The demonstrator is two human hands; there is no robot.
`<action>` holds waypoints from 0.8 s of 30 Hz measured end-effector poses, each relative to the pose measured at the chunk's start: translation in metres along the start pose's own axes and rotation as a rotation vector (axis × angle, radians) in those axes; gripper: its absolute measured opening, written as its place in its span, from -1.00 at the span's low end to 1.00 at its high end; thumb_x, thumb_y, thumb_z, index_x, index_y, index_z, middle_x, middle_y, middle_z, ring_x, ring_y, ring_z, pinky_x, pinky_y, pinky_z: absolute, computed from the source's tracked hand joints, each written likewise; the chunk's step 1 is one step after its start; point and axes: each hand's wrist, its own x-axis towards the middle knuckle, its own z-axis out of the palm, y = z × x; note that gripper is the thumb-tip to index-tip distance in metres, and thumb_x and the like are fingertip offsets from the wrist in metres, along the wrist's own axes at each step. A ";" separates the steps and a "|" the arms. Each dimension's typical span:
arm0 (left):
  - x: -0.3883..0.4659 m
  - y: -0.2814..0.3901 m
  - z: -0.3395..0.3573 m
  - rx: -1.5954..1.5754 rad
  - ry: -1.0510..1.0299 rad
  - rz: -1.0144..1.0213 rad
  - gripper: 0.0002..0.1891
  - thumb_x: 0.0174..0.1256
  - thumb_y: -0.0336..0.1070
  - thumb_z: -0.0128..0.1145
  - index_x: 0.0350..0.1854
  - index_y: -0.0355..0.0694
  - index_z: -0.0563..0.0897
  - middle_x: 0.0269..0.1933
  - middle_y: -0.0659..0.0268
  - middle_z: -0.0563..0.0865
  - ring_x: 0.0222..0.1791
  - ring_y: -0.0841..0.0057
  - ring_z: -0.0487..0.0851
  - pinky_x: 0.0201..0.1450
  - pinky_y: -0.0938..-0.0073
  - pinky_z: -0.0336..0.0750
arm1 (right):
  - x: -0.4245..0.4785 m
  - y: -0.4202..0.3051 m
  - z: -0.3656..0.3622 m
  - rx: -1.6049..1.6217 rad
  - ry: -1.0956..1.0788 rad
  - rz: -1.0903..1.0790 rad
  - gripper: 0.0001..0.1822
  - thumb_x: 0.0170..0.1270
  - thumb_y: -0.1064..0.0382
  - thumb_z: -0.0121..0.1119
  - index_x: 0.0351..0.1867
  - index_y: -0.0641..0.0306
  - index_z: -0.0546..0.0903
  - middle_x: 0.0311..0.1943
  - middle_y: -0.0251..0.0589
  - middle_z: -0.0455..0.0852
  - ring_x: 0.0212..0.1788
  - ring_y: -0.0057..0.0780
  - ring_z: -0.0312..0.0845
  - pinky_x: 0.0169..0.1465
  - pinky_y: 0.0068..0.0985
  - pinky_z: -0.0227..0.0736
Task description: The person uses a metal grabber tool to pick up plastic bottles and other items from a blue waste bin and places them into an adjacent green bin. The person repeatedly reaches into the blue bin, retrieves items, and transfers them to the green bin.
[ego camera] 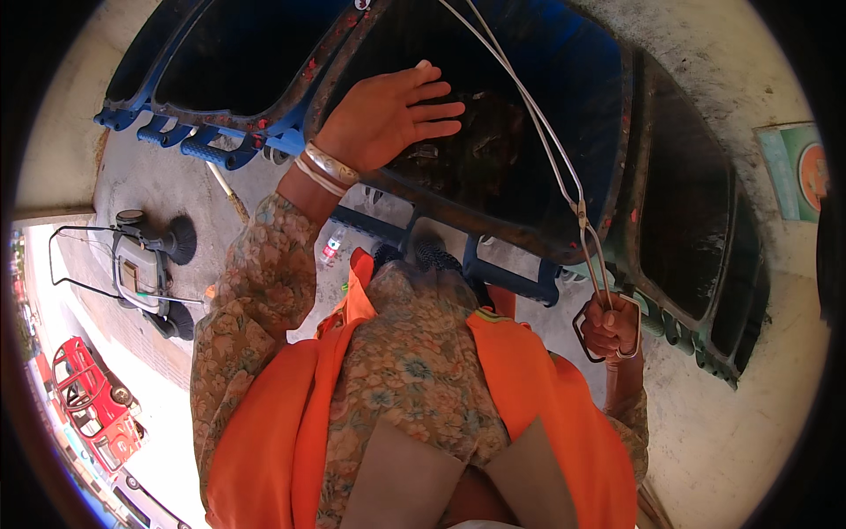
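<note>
My right hand (611, 325) grips the handles of long metal tongs (581, 210), whose arms reach up over a blue wheeled bin with its top open. The tips of the tongs are cut off by the top of the picture. Over the near left part of the same bin (489, 221) my left hand (396, 116) is held out with fingers apart and nothing in it. A bracelet and a thin band circle that wrist. Dark, shiny material (489, 145) shows inside the bin; what it is, I cannot tell.
More blue bins (228, 122) stand at the left, and dark green bins (687, 304) at the right by a stained wall. A plastic bottle (333, 244) is on the floor. A push sweeper (142, 271) stands at the left; a red three-wheeled vehicle (99, 403) is outside.
</note>
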 end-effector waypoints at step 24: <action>0.077 0.006 0.007 -0.123 -0.322 0.223 -0.64 0.26 0.14 0.05 -0.36 -0.09 0.50 -0.21 0.29 0.59 -0.13 0.43 0.59 0.08 0.16 0.50 | 0.005 0.018 -0.043 0.087 -0.446 0.059 -0.62 -0.02 0.26 0.33 -0.45 0.60 0.44 -0.75 -0.30 0.33 -0.80 -0.65 0.18 -0.76 -0.65 0.00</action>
